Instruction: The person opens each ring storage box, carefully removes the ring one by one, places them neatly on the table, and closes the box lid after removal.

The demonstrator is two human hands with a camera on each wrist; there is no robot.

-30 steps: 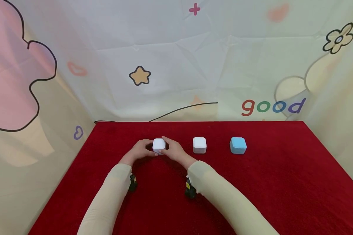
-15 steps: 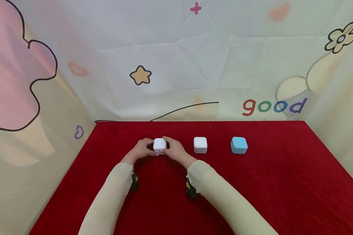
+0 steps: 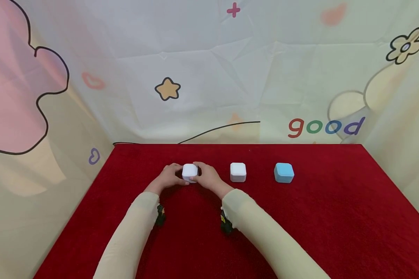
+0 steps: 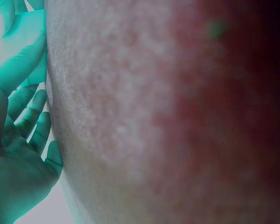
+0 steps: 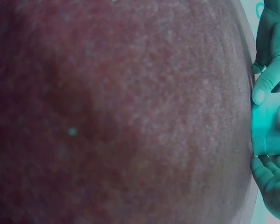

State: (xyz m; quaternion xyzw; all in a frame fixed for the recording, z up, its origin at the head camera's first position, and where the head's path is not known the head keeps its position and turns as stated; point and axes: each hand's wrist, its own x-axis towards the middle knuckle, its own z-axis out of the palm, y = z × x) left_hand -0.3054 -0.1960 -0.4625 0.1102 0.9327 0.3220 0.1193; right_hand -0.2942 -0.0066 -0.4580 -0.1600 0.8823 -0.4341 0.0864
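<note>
Left hand (image 3: 167, 177) and right hand (image 3: 210, 179) grasp one white block (image 3: 190, 169)

I place everything from the middle block (image 3: 238, 172), also white. The white block in the person's grip lies to its left, between the two hands: the left hand takes the side farther from the middle block, the right hand the nearer side. On my head feed the right thumb presses the front face and the left thumb sits by its lower front corner. I can't tell whether its underside meets the cloth.

Both blocks look smooth and cube-like, edges well rounded; so does the light blue block (image 3: 284, 173), right of the middle block. The red cloth (image 3: 300, 224) beneath the middle block looks fuzzy; behind it hangs a creased, printed fabric backdrop (image 3: 209, 77).

Two cream sleeves (image 3: 122, 236) reach forward from in front of the middle block, angling inward, fingers bent.
</note>
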